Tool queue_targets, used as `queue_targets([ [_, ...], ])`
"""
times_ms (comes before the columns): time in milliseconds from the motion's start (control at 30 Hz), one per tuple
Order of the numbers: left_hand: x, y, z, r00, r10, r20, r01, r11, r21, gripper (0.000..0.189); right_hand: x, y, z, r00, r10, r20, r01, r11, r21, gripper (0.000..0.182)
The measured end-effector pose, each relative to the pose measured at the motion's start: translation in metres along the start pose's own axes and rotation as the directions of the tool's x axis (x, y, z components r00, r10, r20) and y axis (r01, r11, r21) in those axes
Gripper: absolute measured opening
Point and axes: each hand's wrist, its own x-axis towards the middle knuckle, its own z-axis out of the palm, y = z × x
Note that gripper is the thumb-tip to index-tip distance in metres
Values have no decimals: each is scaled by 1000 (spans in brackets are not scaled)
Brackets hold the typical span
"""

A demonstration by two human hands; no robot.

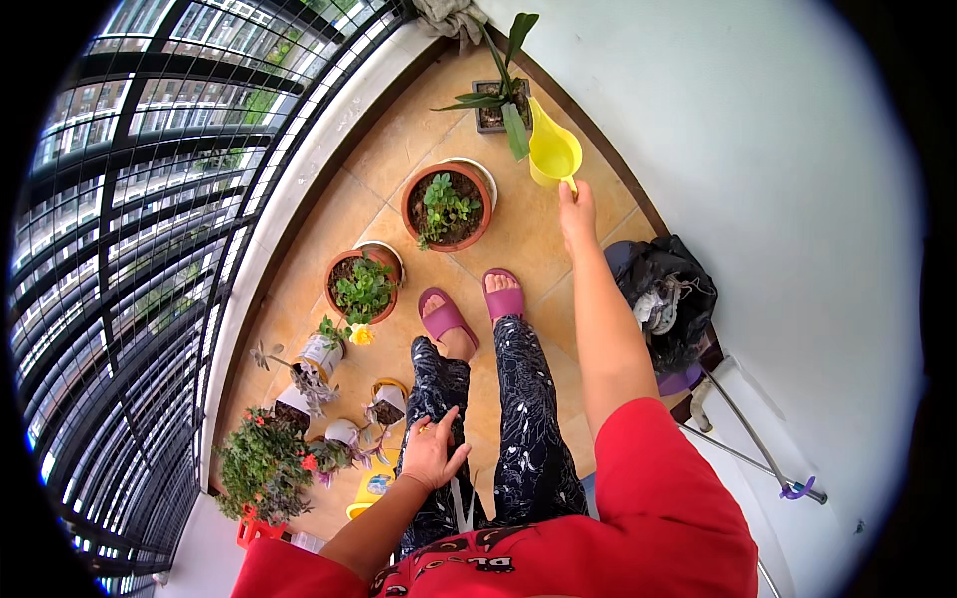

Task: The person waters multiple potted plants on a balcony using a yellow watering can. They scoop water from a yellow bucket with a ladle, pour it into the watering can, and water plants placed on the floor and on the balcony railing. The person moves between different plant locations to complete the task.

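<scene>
My right hand (578, 217) grips the handle of a yellow plastic watering jug (555, 153), held out ahead of me. The jug's long spout points toward a square dark pot (490, 119) holding a plant with long strap-like leaves (514, 131). Whether water is flowing cannot be made out. Nearer to me stands a round terracotta-coloured pot (487, 217) with a small leafy green plant (442, 205). My left hand (434, 456) hangs with fingers apart in front of my patterned trousers, holding nothing.
A second terracotta-coloured pot (333, 303), a yellow rose (362, 334) and a red-flowered bush (265, 463) line the left. Black railings (149, 224) rise beyond a white ledge (299, 176). At right, a bin with a black bag (684, 280) and a folding metal rack (748, 426) stand by the wall.
</scene>
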Motion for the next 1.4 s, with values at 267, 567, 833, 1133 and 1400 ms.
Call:
queue_targets([
  [267,-3,0,29,996,-79,40,77,996,42,63,24,-1,10,994,-99,-52,88,980,-181,24],
  [567,-1,1,35,998,-59,38,59,998,-10,62,28,11,4,994,-104,-34,96,978,-187,25],
  [833,1,3,30,998,-51,28,51,999,-5,62,28,6,5,989,-146,-19,139,970,-200,25],
  [1133,-1,2,32,996,-81,34,81,997,-4,62,20,18,6,989,-144,5,142,962,-235,25],
  [1400,-2,2,30,997,-79,15,80,997,-6,61,-2,24,12,994,-107,31,111,966,-233,24],
])
